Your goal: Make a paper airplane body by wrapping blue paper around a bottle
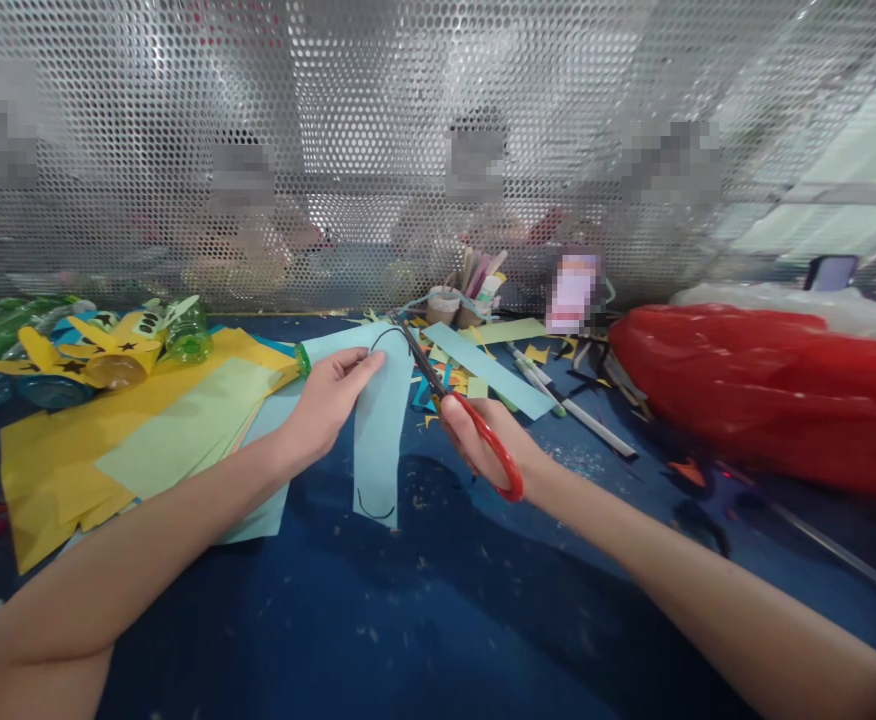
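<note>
A light blue paper strip (379,440) hangs above the blue table, pinched near its top between the thumb and fingers of my left hand (339,392). Curved black lines are drawn at both its ends. My right hand (483,435) is closed around the red handles of a pair of scissors (499,455). Its dark blades point up and away, touching or very near the strip's upper right edge beside the drawn curve. Whether the blades have paper between them I cannot make out.
Yellow and pale green paper sheets (183,430) lie left, near green plastic bottles (187,335). Behind are paper scraps, another light blue strip (494,370), markers (539,375), cups with sticks (444,305) and a phone (573,292). A red plastic bag (768,390) lies right; perforated metal stands behind.
</note>
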Available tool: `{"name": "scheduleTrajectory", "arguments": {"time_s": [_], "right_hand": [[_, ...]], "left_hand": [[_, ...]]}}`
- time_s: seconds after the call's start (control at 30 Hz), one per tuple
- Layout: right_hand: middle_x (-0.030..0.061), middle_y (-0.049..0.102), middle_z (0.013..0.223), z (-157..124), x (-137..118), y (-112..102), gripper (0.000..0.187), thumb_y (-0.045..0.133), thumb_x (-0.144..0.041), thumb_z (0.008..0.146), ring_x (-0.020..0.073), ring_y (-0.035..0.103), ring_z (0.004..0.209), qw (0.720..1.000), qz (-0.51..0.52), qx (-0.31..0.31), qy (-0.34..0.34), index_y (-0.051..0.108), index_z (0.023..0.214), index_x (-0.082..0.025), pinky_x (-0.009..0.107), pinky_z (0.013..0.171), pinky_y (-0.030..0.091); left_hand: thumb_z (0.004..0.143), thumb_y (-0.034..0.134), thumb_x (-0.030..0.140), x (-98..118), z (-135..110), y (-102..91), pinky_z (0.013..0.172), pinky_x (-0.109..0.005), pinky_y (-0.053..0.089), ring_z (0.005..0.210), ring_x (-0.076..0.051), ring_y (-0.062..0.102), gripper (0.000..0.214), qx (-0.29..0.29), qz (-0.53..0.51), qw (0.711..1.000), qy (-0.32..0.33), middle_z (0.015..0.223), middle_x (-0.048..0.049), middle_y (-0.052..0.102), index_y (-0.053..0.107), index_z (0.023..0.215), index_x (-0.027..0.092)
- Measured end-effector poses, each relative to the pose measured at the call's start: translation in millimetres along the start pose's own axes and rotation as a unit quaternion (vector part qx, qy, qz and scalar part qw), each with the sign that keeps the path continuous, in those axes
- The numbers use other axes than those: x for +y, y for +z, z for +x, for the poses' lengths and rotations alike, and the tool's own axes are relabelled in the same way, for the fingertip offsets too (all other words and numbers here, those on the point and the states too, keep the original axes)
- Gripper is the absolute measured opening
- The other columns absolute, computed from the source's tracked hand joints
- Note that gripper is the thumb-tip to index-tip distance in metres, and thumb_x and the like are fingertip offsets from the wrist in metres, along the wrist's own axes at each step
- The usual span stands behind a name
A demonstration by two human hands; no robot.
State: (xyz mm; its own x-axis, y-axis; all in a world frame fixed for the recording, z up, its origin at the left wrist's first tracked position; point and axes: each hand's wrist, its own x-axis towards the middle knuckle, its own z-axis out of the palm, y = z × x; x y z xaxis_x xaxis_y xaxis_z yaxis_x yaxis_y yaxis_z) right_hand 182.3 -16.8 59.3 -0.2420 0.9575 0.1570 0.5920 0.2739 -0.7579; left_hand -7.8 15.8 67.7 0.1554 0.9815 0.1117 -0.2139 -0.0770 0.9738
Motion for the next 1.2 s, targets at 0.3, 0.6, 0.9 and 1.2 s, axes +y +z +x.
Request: {"name": "scheduleTrajectory", "arguments": {"time_s": [0.3,0.6,0.9,1.2], "right_hand": [[-0.0022,0.035,0.047,0,1,1,0.059,0.025,-0.075,0.085,0.0101,0.031,0.045,1.000,0.009,-0.003,0.011,0.031,0.056,-0.024,0.025,0.041,0.028],[-0.0016,0.036,0.047,1,1,0,0.061,0.024,-0.077,0.084,0.0103,0.031,0.044,1.000,-0.010,-0.005,0.013,0.031,0.054,-0.024,0.026,0.040,0.029],[-0.0023,0.035,0.043,2,0,-3,0.061,0.027,-0.076,0.084,0.0098,0.032,0.040,1.000,-0.011,-0.009,0.017,0.030,0.052,-0.024,0.025,0.037,0.028],[0.0010,0.042,0.045,11,4,-11,0.060,0.033,-0.073,0.084,0.0119,0.038,0.041,0.994,-0.083,-0.047,0.048,0.037,0.051,-0.023,0.027,0.038,0.031]], "left_hand": [[0.075,0.069,0.042,-1,4,-3.8,0.054,-0.024,0.044,0.054,-0.011,0.053,0.025,0.025,0.021,0.999,0.012,0.060,0.0022,0.059,0.063,0.071,0.018],[0.076,0.069,0.043,-2,5,-5.9,0.054,-0.024,0.043,0.053,-0.010,0.053,0.025,0.023,0.024,0.999,0.019,0.061,0.0026,0.059,0.064,0.073,0.019],[0.075,0.068,0.045,-2,13,-16.1,0.063,-0.027,0.043,0.066,-0.015,0.057,0.027,0.051,0.106,0.991,0.061,0.072,-0.0010,0.065,0.068,0.083,0.019],[0.075,0.066,0.023,0,10,-16.5,0.086,-0.035,0.036,0.082,-0.019,0.051,0.011,0.131,0.422,0.849,0.289,0.080,-0.0016,0.057,0.060,0.084,0.022]]}}
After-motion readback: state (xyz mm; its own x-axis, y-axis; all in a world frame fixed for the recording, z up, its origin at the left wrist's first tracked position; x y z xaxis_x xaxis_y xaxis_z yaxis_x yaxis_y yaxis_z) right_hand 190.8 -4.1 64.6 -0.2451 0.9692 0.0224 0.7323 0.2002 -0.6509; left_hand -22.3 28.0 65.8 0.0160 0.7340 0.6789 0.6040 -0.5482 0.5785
